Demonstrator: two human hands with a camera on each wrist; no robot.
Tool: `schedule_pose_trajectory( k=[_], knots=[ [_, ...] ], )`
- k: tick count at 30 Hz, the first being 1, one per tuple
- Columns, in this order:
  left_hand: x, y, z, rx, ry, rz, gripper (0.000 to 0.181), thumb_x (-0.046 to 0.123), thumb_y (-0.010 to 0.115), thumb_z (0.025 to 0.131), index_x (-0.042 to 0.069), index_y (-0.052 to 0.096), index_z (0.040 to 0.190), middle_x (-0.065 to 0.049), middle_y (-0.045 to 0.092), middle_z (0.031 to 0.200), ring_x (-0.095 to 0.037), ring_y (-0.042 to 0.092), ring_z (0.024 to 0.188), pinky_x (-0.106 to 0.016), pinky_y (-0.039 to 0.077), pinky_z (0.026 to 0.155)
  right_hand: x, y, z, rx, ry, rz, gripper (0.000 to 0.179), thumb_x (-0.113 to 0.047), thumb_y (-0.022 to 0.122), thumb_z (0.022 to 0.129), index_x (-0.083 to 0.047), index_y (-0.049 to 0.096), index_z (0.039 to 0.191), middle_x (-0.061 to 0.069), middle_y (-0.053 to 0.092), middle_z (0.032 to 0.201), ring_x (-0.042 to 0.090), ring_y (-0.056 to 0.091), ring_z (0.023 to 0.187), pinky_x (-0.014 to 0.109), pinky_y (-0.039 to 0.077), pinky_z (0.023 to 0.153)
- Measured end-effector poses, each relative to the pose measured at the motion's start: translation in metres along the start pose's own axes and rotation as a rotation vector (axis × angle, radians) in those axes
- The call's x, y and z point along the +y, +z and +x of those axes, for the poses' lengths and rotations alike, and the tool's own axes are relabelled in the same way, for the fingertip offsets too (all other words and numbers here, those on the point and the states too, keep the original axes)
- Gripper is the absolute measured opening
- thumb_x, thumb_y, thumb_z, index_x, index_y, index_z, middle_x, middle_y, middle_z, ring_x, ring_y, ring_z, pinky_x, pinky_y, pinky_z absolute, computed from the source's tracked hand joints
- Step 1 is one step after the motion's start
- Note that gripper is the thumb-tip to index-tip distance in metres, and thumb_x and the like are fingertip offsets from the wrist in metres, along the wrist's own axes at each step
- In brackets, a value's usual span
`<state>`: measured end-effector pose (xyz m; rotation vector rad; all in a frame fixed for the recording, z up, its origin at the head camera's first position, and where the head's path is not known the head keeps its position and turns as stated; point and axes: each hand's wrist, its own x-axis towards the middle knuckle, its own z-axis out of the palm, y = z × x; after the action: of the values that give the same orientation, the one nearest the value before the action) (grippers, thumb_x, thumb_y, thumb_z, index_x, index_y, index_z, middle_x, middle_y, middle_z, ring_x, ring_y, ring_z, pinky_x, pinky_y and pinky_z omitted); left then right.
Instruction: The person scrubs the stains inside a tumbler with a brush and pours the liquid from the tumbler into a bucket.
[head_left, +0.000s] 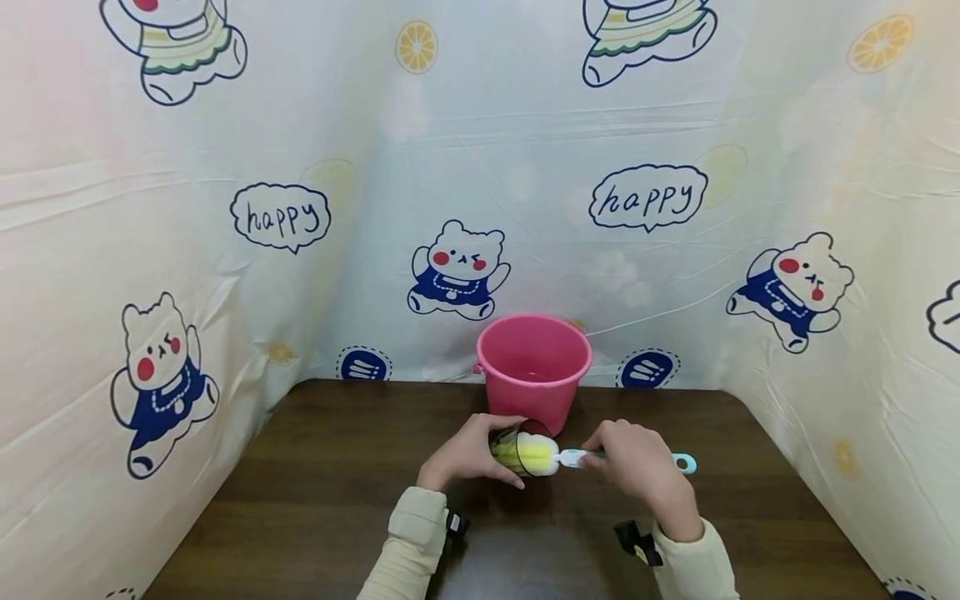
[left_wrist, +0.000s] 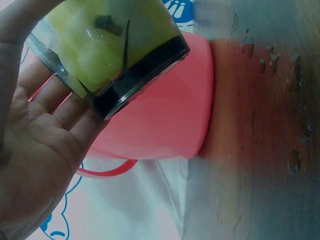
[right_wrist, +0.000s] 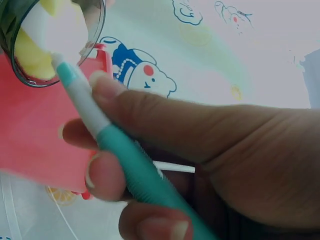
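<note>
My left hand [head_left: 471,454] grips a clear dark-tinted glass [head_left: 506,448] tipped on its side, its mouth facing right. In the left wrist view, the thick base of the glass [left_wrist: 150,70] shows, with yellow sponge pressed against the wall inside. A bottle brush with a yellow and white sponge head [head_left: 537,454] sits partly in the glass, part of the head out past the rim. My right hand [head_left: 636,462] holds the brush by its teal and white handle [right_wrist: 142,170], fingers curled round it and thumb along the top. The handle's looped end [head_left: 684,463] sticks out to the right.
A pink bucket [head_left: 534,367] stands at the back of the dark wooden table [head_left: 337,492], just behind the glass. Drops of water [left_wrist: 295,161] lie on the tabletop. A printed cloth [head_left: 360,275] hangs round the back and sides.
</note>
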<state>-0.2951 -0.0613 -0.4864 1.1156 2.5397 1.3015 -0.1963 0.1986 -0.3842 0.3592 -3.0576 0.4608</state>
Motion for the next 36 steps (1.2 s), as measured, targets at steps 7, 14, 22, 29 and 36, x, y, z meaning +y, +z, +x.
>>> schedule_pose_trajectory(
  k=[7,14,22,29,36],
  knots=[
    [-0.001,0.0,-0.001,0.009,-0.003,0.0,0.088,0.031,0.097,0.066,0.025,0.058,0.144,0.01,0.062,0.137,-0.011,0.057,0.121,-0.035,0.05,0.106,-0.001,0.006,0.002,0.069,-0.007,-0.05,0.013,-0.026,0.084,0.084,-0.016,0.083,0.092,-0.003,0.073,0.081,0.011,0.053,0.062,0.03,0.045,0.052],
    [-0.002,-0.001,-0.001,0.025,-0.003,0.003,0.087,0.026,0.097,0.066,0.021,0.058,0.144,0.008,0.062,0.138,-0.012,0.056,0.122,-0.036,0.05,0.106,-0.005,0.006,0.002,0.074,-0.025,-0.055,0.012,-0.026,0.085,0.083,-0.017,0.084,0.091,-0.004,0.074,0.081,0.01,0.053,0.061,0.029,0.045,0.052],
    [-0.001,-0.001,-0.001,0.018,-0.018,0.006,0.087,0.028,0.098,0.065,0.019,0.059,0.143,0.009,0.062,0.138,-0.01,0.056,0.124,-0.035,0.05,0.107,-0.008,-0.001,-0.003,0.016,-0.035,0.004,0.012,-0.025,0.083,0.085,-0.018,0.084,0.095,-0.005,0.075,0.086,0.008,0.054,0.063,0.028,0.046,0.055],
    [0.002,0.0,0.002,-0.011,-0.011,0.003,0.087,0.028,0.098,0.065,0.02,0.06,0.143,0.009,0.062,0.139,-0.009,0.056,0.125,-0.033,0.049,0.108,0.001,-0.002,0.0,-0.028,-0.011,0.029,0.008,-0.024,0.083,0.085,-0.019,0.084,0.091,-0.007,0.074,0.083,0.01,0.052,0.063,0.03,0.045,0.056],
    [0.001,0.002,0.003,-0.015,-0.012,0.002,0.087,0.026,0.097,0.067,0.026,0.058,0.144,0.011,0.062,0.138,-0.01,0.056,0.124,-0.036,0.049,0.108,0.004,0.003,0.004,0.041,-0.023,-0.044,0.01,-0.026,0.083,0.084,-0.018,0.084,0.091,-0.004,0.074,0.082,0.01,0.054,0.062,0.03,0.046,0.054]
  ],
)
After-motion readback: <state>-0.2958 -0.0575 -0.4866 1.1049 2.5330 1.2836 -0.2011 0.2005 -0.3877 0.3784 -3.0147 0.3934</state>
